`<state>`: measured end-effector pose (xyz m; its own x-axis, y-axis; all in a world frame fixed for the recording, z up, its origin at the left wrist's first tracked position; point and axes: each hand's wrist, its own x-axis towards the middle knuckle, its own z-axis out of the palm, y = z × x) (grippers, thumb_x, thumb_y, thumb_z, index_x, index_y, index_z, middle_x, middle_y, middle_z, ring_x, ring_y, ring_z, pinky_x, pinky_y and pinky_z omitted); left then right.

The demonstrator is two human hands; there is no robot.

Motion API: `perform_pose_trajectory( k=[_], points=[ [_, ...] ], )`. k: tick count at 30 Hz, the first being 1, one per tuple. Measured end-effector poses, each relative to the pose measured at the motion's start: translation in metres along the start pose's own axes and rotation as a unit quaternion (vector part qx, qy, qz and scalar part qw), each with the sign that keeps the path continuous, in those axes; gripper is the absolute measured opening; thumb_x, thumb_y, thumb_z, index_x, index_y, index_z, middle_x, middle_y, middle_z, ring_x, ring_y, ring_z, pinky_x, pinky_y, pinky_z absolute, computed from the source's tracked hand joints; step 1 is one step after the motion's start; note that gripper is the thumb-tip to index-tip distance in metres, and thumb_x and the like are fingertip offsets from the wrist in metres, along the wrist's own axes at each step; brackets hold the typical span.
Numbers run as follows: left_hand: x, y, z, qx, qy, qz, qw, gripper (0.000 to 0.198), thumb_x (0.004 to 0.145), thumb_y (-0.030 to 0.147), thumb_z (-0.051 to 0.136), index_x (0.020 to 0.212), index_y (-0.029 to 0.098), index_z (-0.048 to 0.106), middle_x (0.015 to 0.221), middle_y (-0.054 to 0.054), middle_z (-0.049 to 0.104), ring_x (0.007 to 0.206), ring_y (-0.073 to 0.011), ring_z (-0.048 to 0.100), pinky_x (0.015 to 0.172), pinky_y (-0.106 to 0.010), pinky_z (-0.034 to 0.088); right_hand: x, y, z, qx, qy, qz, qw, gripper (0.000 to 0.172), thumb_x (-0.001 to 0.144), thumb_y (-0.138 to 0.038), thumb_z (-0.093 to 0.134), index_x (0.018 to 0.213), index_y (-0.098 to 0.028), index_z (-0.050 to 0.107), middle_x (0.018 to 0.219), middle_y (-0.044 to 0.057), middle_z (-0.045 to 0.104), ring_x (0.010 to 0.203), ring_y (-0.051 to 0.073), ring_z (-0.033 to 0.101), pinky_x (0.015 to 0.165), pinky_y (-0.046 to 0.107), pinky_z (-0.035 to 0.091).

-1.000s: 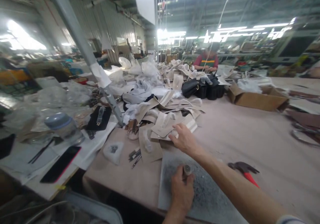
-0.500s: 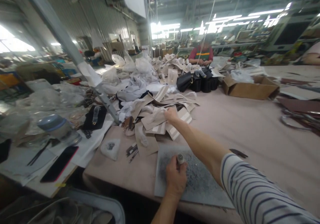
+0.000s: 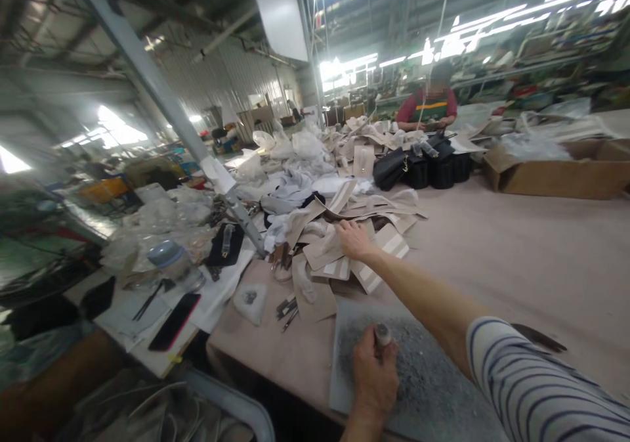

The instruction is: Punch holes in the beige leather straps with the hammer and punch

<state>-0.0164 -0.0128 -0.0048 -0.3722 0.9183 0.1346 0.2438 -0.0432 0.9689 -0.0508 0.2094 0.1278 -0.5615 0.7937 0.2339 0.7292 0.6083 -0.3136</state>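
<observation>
My left hand (image 3: 375, 373) is closed around a short cylinder with a rounded grey top (image 3: 382, 334), held upright over a grey board (image 3: 342, 383). Dark crumbs and scraps are strewn across that board. At the end of my outstretched right arm, my right hand (image 3: 355, 240) has its fingers bent onto a beige flat piece (image 3: 321, 250) at the near side of a heap; the fingertips are partly hidden. Other beige pieces with pale bands (image 3: 388, 251) lie close beside it. Several slim tools (image 3: 288, 310) rest left of the board.
Behind the heap stand black bags (image 3: 438, 166) and, to their right, a cardboard box (image 3: 556, 173). A slanted metal post (image 3: 189, 136) rises at left. Near it are a phone (image 3: 174, 322), a lidded jar (image 3: 174, 265) and a plastic bag (image 3: 250, 303). Someone sits across the table.
The view has swung left, so the table and both hands appear further right. My right hand stays at the beige heap, and my left hand still grips the cylinder. A blurred brown shape has appeared lower left.
</observation>
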Motion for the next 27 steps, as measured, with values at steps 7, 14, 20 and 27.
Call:
perform_pose_trajectory(
  k=[7,14,20,27],
  points=[
    [0.001,0.001,-0.004,0.029,0.009,-0.008,1.0,0.016,0.084,0.028,0.062,0.096,0.017,0.064,0.081,-0.006,0.07,0.072,-0.0191,0.066,0.069,-0.027,0.05,-0.012,0.025,-0.039,-0.108,-0.045,-0.047,0.992,0.027,0.093,-0.011,0.045,0.111,-0.008,0.065,0.114,0.022,0.067,0.111,0.03,0.057,0.093,0.039,0.035],
    [-0.004,-0.006,-0.007,0.002,0.03,-0.03,0.999,0.027,0.083,0.036,0.067,0.101,0.016,0.066,0.083,-0.005,0.073,0.074,-0.0198,0.069,0.07,-0.027,0.054,-0.154,0.049,-0.085,-0.11,-0.02,0.066,0.992,0.033,0.097,-0.025,0.042,0.125,-0.016,0.057,0.106,0.013,0.072,0.091,0.026,0.066,0.071,0.032,0.038],
    [-0.003,0.002,-0.013,-0.052,0.097,-0.07,0.991,0.03,0.081,0.039,0.071,0.098,0.016,0.066,0.087,-0.006,0.074,0.08,-0.0202,0.07,0.074,-0.028,0.053,-0.311,0.024,-0.042,-0.037,-0.057,0.159,0.985,0.031,0.101,-0.029,0.04,0.12,-0.018,0.062,0.103,0.01,0.072,0.086,0.024,0.069,0.069,0.031,0.045],
    [0.015,0.029,0.003,-0.151,-0.054,-0.049,0.986,0.023,0.077,0.033,0.074,0.094,0.019,0.068,0.091,-0.004,0.075,0.079,-0.0169,0.067,0.075,-0.025,0.051,-0.36,-0.005,0.011,0.015,-0.127,0.222,0.967,0.047,0.102,-0.031,0.037,0.145,-0.016,0.046,0.112,0.013,0.072,0.089,0.028,0.072,0.07,0.036,0.053]
  ],
)
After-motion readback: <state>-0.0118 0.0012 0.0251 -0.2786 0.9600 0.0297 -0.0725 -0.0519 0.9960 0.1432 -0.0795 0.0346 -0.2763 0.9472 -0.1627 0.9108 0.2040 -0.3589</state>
